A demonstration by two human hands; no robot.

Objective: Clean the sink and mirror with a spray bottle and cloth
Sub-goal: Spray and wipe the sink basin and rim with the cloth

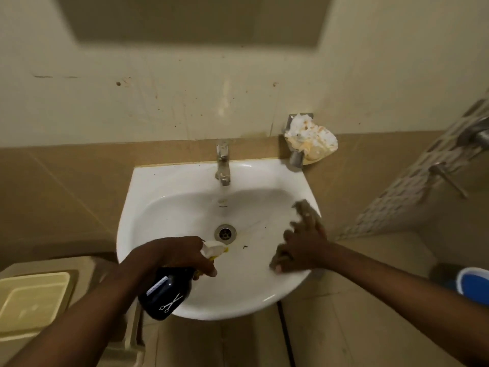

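A white wall-hung sink fills the middle of the head view, with a chrome tap at its back and a round drain in the bowl. My left hand grips a black spray bottle with a white and yellow nozzle that points at the drain. My right hand lies flat on a brownish cloth, pressing it against the bowl's right inner wall near the rim. The lower edge of a mirror shows high on the wall, dark and blurred.
A metal soap holder on the wall right of the tap carries a crumpled, stained white wad. A cream toilet tank with a lid stands at lower left. Shower fittings sit at right, and a blue object on the floor.
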